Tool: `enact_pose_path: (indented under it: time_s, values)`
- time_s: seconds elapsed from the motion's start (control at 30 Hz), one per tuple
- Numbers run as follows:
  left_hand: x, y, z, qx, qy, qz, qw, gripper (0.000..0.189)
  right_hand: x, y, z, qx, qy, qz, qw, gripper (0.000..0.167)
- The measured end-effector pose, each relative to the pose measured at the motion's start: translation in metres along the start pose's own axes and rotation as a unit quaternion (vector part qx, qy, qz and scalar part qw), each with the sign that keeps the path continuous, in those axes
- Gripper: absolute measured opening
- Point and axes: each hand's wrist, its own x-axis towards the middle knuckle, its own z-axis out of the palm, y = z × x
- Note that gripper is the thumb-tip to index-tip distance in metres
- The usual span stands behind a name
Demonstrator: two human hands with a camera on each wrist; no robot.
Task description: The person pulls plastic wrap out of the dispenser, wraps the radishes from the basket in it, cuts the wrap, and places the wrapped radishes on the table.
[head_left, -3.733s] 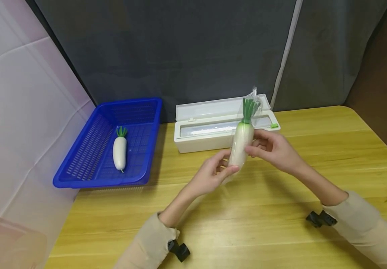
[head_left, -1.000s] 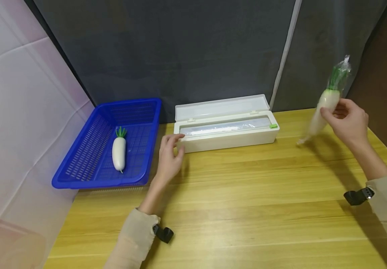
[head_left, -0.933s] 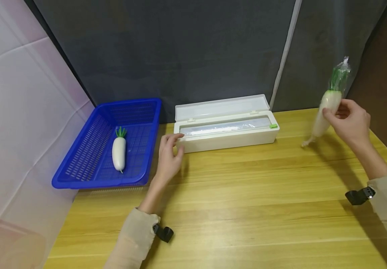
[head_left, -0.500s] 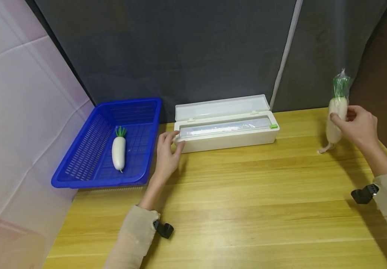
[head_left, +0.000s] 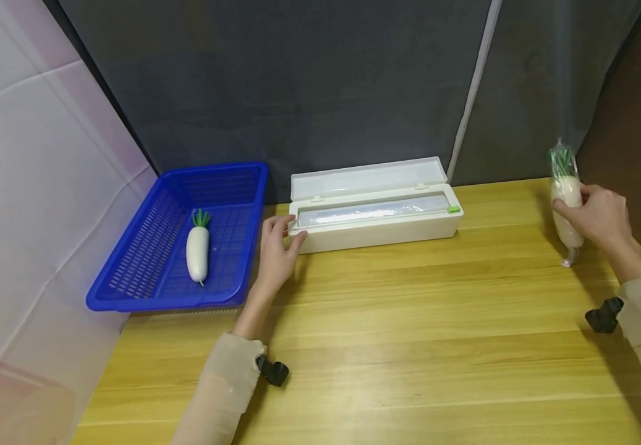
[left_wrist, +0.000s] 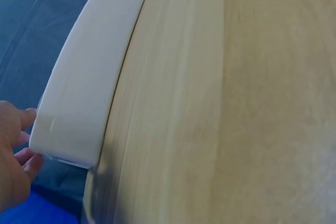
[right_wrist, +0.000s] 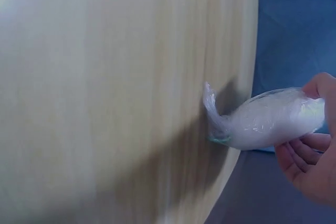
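My right hand (head_left: 604,216) holds a white radish with green leaves (head_left: 567,190), wrapped in clear cling film, upright near the table's far right edge. Twisted film hangs from its lower tip, close over the wood; the right wrist view shows the wrapped radish (right_wrist: 273,119) between thumb and fingers. At the left end of a white cling film box (head_left: 378,232), my left hand (head_left: 277,253) has thumb and fingertips about the corner. The left wrist view shows that hand (left_wrist: 13,150) gripping the end of the box (left_wrist: 79,87). The box's lid stands raised, with film showing inside.
A blue plastic basket (head_left: 175,304) stands on the left, with an unwrapped white radish (head_left: 197,252) lying in it. Behind the wooden table (head_left: 387,346) hangs a dark grey cloth (head_left: 298,86); a pale sheet (head_left: 36,185) hangs on the left.
The wrapped radish has left both hands' hold at the middle, gone right in my right hand, then come lower and more upright. My left hand has moved to the box's left end.
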Motion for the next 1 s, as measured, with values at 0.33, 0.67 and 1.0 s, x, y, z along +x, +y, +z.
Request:
enact_pose_path:
  time_s: [0.33,0.67,1.0]
  values:
    - [0.003,-0.005,-0.001,0.004,0.002,-0.009,0.9999,0.036,0.003,0.016,0.003,-0.049,-0.031,0.026,0.9980,0.060]
    - [0.009,-0.006,0.000,0.022,-0.013,-0.031,0.9992,0.039,0.004,0.025,0.004,-0.094,-0.056,0.073,0.9913,0.059]
    - [0.012,-0.004,-0.001,0.023,-0.020,-0.048,0.9984,0.039,0.001,0.032,0.005,-0.094,-0.060,0.079,0.9906,0.058]
